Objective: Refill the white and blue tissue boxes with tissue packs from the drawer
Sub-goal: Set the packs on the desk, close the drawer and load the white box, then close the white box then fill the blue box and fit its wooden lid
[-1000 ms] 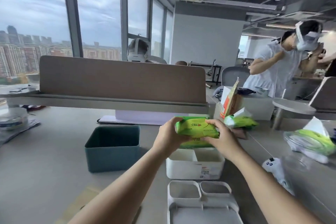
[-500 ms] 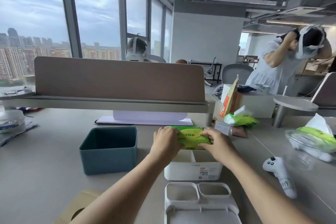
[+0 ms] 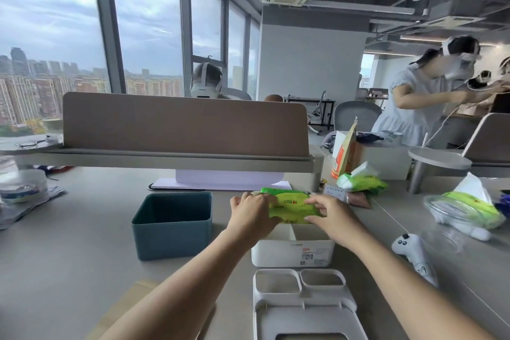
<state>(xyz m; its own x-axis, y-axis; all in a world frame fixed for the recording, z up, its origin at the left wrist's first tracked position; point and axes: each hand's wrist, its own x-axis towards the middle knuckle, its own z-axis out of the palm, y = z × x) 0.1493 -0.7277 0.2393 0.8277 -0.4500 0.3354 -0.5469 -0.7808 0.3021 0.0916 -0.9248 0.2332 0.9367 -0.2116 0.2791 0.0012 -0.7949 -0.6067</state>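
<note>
1. Above the open white box [image 3: 292,248], at the middle of the desk [image 3: 69,257], a green tissue pack [image 3: 289,205] is held level by both hands. The left hand [image 3: 252,217] is closed on its left end; the right hand [image 3: 328,215] pinches its right end with fingers and thumb. The pack's lower edge sits at the box's far rim, not yet inside.
2. Risk, judged: the box has an inner divider. If the pack comes down skewed or too far right, it may catch on the divider or rim and buckle instead of seating.
3. Risk, judged: the wrapper looks soft and glossy. A loose pinch on one end could let it sag or slip and fall outside the box.
4. Count, boxes: two, both open. One white, and one blue box [image 3: 172,225] just left of it, whose visible interior shows no pack.
5. Count, lids: one white lid [image 3: 303,303], lying nearest the camera.
6. Count, packs: one in hand; two more opened green packs [image 3: 361,182] [image 3: 469,207] lie on the right of the desk.
7. Other: one white controller [image 3: 414,254], right of the box.
</note>
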